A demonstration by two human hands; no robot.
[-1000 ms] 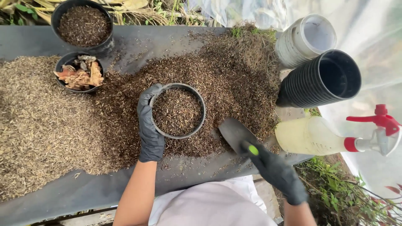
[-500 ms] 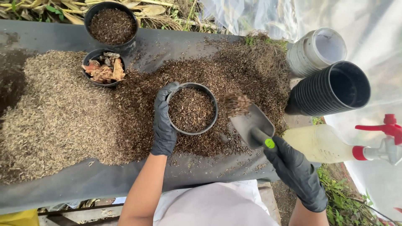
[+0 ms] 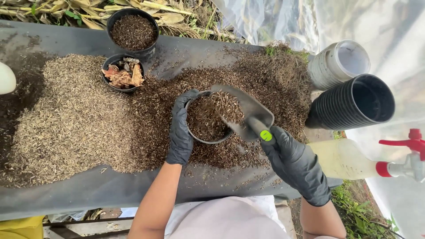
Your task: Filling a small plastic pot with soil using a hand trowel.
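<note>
A small black pot [image 3: 204, 128], partly filled with dark brown mix, sits in a heap of the same dark mix [image 3: 274, 84] on a dark grey table cover [image 3: 88, 190]. My left hand [image 3: 180, 132], in a black glove, grips the pot's left rim. My right hand [image 3: 294, 161], also gloved in black, holds a grey trowel [image 3: 248, 113] by its handle with a green dot. The trowel's blade carries a load of mix and hovers tilted over the pot's right side.
A pale husk heap [image 3: 71, 119] lies left. Behind it stand a pot of bark pieces [image 3: 121, 73] and a filled pot [image 3: 133, 31]. At right lie a stack of black pots [image 3: 354, 104], a white pot stack [image 3: 338, 64] and a spray bottle [image 3: 354, 159].
My right hand scooped mix from the heap at the right and lifted the loaded trowel over the pot. My left hand stayed on the pot's rim.
</note>
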